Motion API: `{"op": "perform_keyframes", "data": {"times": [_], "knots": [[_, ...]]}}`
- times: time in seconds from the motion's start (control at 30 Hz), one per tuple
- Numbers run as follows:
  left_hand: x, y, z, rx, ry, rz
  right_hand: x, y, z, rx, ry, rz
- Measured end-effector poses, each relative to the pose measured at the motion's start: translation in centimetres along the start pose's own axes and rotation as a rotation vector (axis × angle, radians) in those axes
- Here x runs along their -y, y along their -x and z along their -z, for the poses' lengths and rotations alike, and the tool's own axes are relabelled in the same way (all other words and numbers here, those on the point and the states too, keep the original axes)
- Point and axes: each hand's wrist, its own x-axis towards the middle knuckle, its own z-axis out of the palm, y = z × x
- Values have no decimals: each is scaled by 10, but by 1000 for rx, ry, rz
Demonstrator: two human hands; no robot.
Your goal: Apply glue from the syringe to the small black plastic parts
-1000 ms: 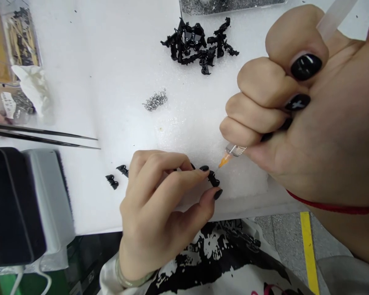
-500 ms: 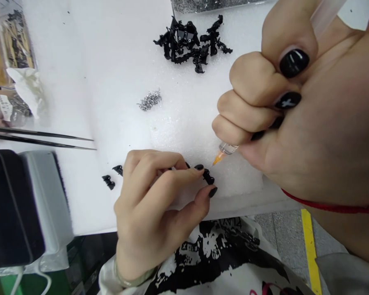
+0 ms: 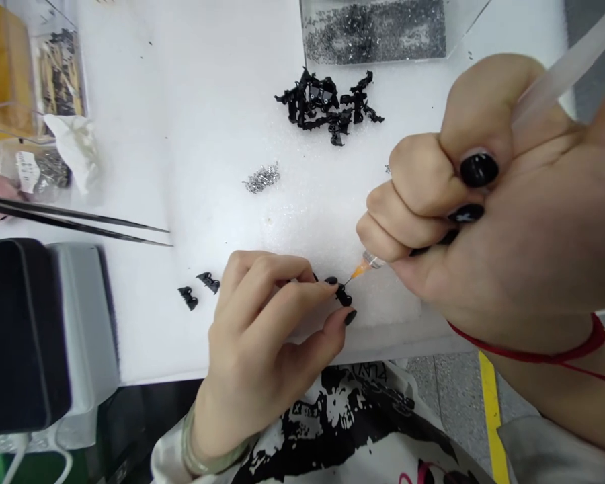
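Observation:
Between the thumb and index finger of my left hand (image 3: pixel 272 343) is a small black bat-shaped piece (image 3: pixel 343 296), pinched near the front edge of the white foam sheet. My right hand (image 3: pixel 464 188) is wrapped in a fist round a syringe (image 3: pixel 372 260) with an orange tip and a thin needle. The needle's end is at the upper edge of the black piece; whether it touches I cannot tell. Two similar black pieces (image 3: pixel 208 281) lie left of my left hand. Farther back sit a pile of black pieces (image 3: pixel 323 101) and a small heap of silvery metal bits (image 3: pixel 263 178).
Black tweezers (image 3: pixel 105 225) reach in from the left above a dark and grey device (image 3: pixel 30 336). Behind them are a crumpled white tissue (image 3: pixel 78 144), a bag of small parts (image 3: pixel 50 168) and a clear box (image 3: pixel 60 74). A clear tray of dark grains (image 3: pixel 373 33) stands at the back.
The syringe needle has come down to the black piece, my right hand moving with it. My view has shifted, showing more of the tray at the back.

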Motion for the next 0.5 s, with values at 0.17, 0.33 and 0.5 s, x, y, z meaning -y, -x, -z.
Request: {"op": "perform_keyframes", "data": {"times": [0.17, 0.33, 0.5], "knots": [[0, -1, -1, 0, 13, -4, 1, -10, 2, -81, 48, -83], [-1, 0, -1, 7, 26, 9, 4, -11, 3, -82, 71, -40], [0, -2, -3, 2, 21, -2, 4, -14, 8, -44, -45, -63]]}}
